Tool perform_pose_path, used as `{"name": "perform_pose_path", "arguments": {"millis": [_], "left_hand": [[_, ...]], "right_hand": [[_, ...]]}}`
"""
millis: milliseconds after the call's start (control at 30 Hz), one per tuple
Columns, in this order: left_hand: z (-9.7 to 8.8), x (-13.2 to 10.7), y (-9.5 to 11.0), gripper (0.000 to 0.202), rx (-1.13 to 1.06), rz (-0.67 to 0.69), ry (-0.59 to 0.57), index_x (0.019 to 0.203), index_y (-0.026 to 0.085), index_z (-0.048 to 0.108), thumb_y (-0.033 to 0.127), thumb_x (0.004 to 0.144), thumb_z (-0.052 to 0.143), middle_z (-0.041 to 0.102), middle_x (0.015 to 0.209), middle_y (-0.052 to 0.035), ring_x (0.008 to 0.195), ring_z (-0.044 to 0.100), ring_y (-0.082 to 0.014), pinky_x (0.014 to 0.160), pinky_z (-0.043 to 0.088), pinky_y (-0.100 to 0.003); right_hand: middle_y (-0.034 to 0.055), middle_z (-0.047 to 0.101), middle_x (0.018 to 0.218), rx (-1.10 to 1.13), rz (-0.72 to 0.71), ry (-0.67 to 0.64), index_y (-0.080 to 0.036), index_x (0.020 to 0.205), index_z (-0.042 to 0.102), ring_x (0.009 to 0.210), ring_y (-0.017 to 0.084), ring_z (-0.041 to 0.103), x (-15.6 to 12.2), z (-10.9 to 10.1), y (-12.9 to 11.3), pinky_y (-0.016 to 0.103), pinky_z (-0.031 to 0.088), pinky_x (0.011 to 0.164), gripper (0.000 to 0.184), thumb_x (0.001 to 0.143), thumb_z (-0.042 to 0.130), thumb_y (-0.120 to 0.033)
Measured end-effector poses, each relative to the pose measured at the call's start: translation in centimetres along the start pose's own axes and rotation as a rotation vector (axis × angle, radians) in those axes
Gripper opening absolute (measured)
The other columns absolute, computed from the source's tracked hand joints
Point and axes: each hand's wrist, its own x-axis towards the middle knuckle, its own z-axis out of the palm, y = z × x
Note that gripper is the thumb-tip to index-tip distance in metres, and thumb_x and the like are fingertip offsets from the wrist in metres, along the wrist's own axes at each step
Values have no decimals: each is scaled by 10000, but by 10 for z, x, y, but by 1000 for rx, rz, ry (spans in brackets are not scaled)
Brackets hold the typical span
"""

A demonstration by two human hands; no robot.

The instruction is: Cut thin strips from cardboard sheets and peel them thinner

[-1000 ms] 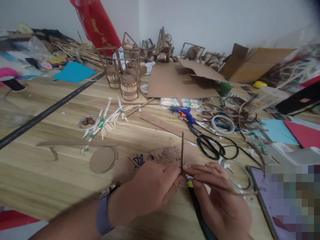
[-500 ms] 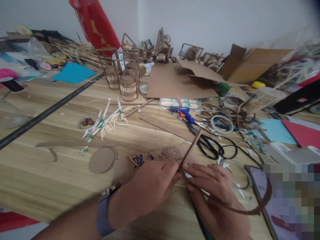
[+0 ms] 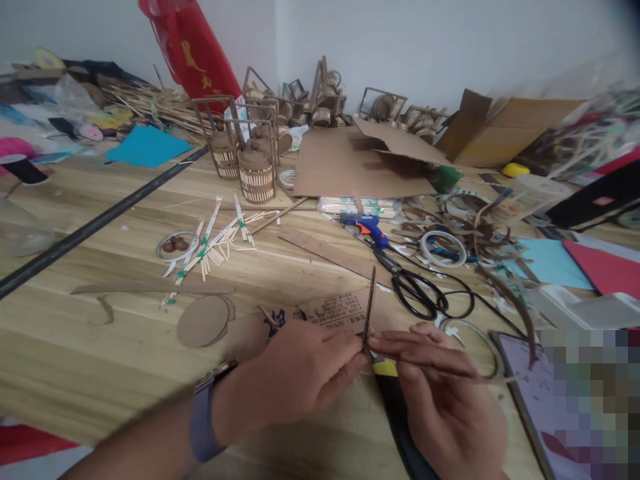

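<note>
My left hand and my right hand meet near the table's front edge, both pinching a long thin brown cardboard strip. One end of the strip stands nearly upright above my fingertips. The rest runs right along my right fingers and curls up toward the tablet. A watch sits on my left wrist. Under my hands lies a printed cardboard piece, with a cardboard disc to its left.
Black scissors, a blue glue gun, tape rolls and curled strips lie to the right. Loose sticks and small stick-and-cardboard lanterns stand mid-table. Flat cardboard, boxes and a red bag are at the back.
The upright end of the strip tilted right half a second ago and now stands nearly vertical again. The strip's long tail swung from a low loop to a higher curl over the tablet.
</note>
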Motion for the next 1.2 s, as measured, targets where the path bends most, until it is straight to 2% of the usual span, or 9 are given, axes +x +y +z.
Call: {"name": "perform_pose_path", "arguments": {"millis": [167,300,433,600,767,867,967,1067,1200], "left_hand": [[2,1,3,427,0,-61,50,894,193,586,395,1106,275,704,756,-26,664,672,-184,589,452,-281],[11,-2,3,324,63,-94,35,957,177,582,298,1098,317,734,825,-50,719,710,-214,611,498,-295],[18,-3,1,266,82,-63,34,994,174,578,273,1086,349,749,869,-65,773,728,-225,647,530,-304],[15,-3,0,303,85,-44,37,1015,184,576,290,1097,304,718,782,-40,678,696,-203,591,479,-283],[9,-1,-1,328,-25,-1,8,957,189,578,292,1103,304,720,821,-37,705,682,-179,617,451,-265],[6,-1,0,386,-45,-18,55,928,194,585,335,1111,275,710,795,-26,681,672,-177,603,438,-268],[7,-1,2,392,-35,-56,54,933,191,584,411,1102,307,712,797,-32,696,685,-196,591,439,-278],[8,-2,3,328,-3,-99,11,944,189,579,356,1095,341,715,814,-39,718,694,-209,605,459,-281],[7,-2,5,187,-42,-98,-32,1014,179,577,255,1053,411,725,905,-56,808,707,-228,688,509,-304]], "right_hand": [[-12,831,890,-29,-80,-95,-283,962,569,799,208,789,0,0,-1,408,445,856,176,945,549,-109],[-8,834,930,-132,-126,-92,-279,959,572,828,205,788,3,1,-1,403,439,860,187,918,556,-98],[-12,837,945,-200,-164,-113,-287,983,597,803,208,785,5,-1,-1,403,438,827,192,920,574,-107],[-1,836,930,-124,-99,-101,-268,1010,582,816,206,793,-1,-3,1,408,443,890,217,909,567,-76],[4,832,859,-31,-42,-26,-246,981,565,776,214,797,-3,-2,1,408,437,900,199,910,555,-61],[2,836,888,-16,-40,-46,-259,983,555,805,214,799,-1,-1,-1,400,423,902,198,918,548,-72],[-6,837,891,-51,-68,-88,-270,959,553,816,206,801,1,-2,-3,388,418,882,195,925,533,-79],[-5,835,902,-91,-105,-115,-273,954,552,824,200,797,1,-2,-3,388,411,889,159,948,537,-115],[43,827,953,-129,-133,-93,-240,1026,570,867,203,783,2,-2,1,388,429,904,95,972,591,-166]]}}
